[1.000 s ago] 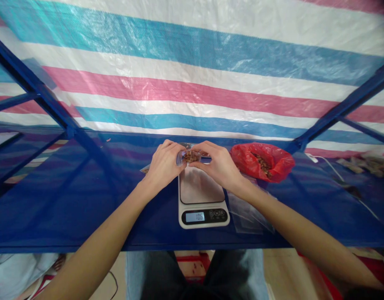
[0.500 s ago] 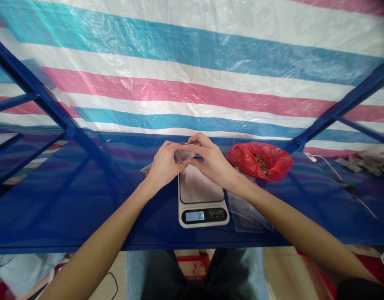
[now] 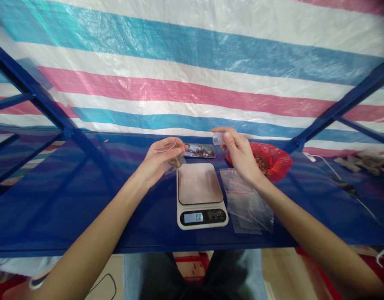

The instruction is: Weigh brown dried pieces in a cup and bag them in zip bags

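My left hand [image 3: 162, 160] is closed on a small clear zip bag [image 3: 174, 163] with brown bits inside, just off the scale's back left corner. In my right hand [image 3: 238, 152] is a small translucent plastic cup [image 3: 218, 138], tilted sideways, in front of the red plastic bag [image 3: 281, 160] of brown pieces. Between my forearms the white kitchen scale [image 3: 200, 183] has a bare plate, and its display reads 0.0. Flat zip bags [image 3: 248, 204] lie in a loose pile to the scale's right, partly under my right forearm.
A phone [image 3: 200, 150] showing a video lies behind the scale. Blue metal frame bars [image 3: 43, 93] slant up at both sides of the blue table [image 3: 69, 208], and a striped plastic sheet [image 3: 179, 91] hangs behind. A white cable [image 3: 331, 164] runs along the right.
My hands have moved apart from over the back of the scale. The right one has carried the plastic cup to the right; the left now shows the filled zip bag.
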The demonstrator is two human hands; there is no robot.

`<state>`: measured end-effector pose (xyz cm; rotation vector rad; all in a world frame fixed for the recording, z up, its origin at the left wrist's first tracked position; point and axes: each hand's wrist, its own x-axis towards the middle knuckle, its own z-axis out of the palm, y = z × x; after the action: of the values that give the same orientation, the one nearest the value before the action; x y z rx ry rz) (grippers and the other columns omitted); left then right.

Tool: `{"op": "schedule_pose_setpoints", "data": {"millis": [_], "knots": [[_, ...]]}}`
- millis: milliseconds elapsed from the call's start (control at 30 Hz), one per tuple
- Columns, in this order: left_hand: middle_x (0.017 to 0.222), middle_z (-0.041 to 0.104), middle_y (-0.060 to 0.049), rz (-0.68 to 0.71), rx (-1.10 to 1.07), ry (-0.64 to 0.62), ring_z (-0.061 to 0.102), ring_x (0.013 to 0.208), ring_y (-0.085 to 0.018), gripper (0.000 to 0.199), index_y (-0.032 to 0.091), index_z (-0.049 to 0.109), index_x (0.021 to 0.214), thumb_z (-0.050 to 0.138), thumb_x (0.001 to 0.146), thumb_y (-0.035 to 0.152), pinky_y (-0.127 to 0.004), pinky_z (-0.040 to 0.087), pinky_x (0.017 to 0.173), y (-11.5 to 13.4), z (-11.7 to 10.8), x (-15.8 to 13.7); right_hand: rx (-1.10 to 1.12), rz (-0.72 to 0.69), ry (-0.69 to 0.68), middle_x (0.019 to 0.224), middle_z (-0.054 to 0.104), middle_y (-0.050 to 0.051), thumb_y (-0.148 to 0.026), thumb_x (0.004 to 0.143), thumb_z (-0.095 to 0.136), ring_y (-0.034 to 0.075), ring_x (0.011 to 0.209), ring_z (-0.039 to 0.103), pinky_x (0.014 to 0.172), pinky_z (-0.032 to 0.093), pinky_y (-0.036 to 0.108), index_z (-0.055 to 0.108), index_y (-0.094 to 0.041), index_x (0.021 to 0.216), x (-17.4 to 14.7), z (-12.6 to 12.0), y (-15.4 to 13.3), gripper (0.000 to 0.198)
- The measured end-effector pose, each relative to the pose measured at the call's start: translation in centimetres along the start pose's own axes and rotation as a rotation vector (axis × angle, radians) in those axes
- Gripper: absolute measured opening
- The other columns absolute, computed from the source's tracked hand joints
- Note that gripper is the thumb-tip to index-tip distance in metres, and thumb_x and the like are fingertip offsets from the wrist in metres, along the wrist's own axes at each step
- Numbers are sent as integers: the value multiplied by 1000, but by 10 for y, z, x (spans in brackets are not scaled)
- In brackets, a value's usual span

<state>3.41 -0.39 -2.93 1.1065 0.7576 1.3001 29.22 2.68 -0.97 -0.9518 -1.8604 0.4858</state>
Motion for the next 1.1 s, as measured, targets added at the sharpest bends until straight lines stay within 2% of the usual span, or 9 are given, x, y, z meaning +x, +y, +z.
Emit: {"op": "schedule_pose_setpoints", "data": {"millis": [100, 200, 367, 467, 567, 667, 800, 933, 1100], "knots": [[96, 80, -6, -3, -135, 1, 76, 100, -22, 24, 18, 79, 95, 89, 78, 31, -31, 60, 88, 1, -1, 0, 164, 171, 21, 79, 65, -1, -62, 104, 61, 18, 69, 60, 69, 50, 32, 70, -26, 118, -6, -11, 31, 40], [97, 81, -8, 20, -75, -12, 76, 102, -24, 21, 17, 82, 96, 87, 82, 31, -30, 60, 87, 3, -1, -1, 241, 266, 12, 84, 71, -2, -59, 88, 82, 19, 72, 66, 68, 52, 31, 60, -27, 105, -15, -16, 55, 43], [106, 81, -12, 35, 52, -37, 75, 102, -23, 22, 17, 85, 102, 86, 86, 32, -29, 61, 84, 5, -2, -3, -125, 196, -149, 85, 75, 3, -45, 91, 80, 22, 76, 68, 73, 49, 34, 55, -24, 77, -28, -17, 72, 35], [104, 80, -10, -7, -20, -28, 75, 92, -21, 30, 17, 86, 111, 87, 87, 36, -30, 63, 81, 1, -1, -3, -365, 139, -249, 84, 77, 5, -37, 91, 81, 24, 76, 68, 73, 47, 35, 63, -23, 74, -32, -18, 76, 29], [97, 77, -8, -52, -38, -14, 73, 82, -18, 37, 18, 85, 118, 88, 86, 37, -30, 63, 74, -5, 3, -3, -412, 61, -286, 91, 80, 9, -36, 90, 84, 29, 90, 71, 84, 49, 39, 66, -22, 72, -32, -20, 76, 29], [88, 71, -4, -91, 47, 1, 66, 67, -13, 40, 19, 84, 120, 88, 86, 39, -28, 60, 63, -10, 13, -5, -309, 22, -170, 107, 80, 11, -41, 93, 82, 31, 102, 70, 95, 48, 44, 71, -22, 82, -31, -20, 62, 24], [80, 67, 0, -39, 235, -27, 62, 61, -11, 35, 21, 84, 116, 86, 87, 40, -23, 52, 56, -16, 38, -10, 93, 94, -138, 98, 75, 5, -49, 103, 67, 23, 94, 68, 84, 49, 35, 73, -22, 102, -32, -3, 20, 28], [75, 65, 3, 30, 326, -38, 61, 61, -11, 36, 22, 76, 111, 91, 80, 30, -21, 48, 56, -20, 57, -18, 414, 184, -246, 79, 66, 1, -59, 102, 66, 17, 77, 59, 71, 45, 30, 69, -21, 83, -39, 21, -8, 42], [85, 73, 2, -107, 212, -48, 70, 66, -14, 50, 23, 61, 113, 93, 76, 30, -25, 58, 62, -26, 57, -22, 515, 303, -69, 70, 59, -2, -55, 97, 74, 15, 68, 52, 67, 42, 29, 65, -21, 74, -45, 28, 0, 42]]}}
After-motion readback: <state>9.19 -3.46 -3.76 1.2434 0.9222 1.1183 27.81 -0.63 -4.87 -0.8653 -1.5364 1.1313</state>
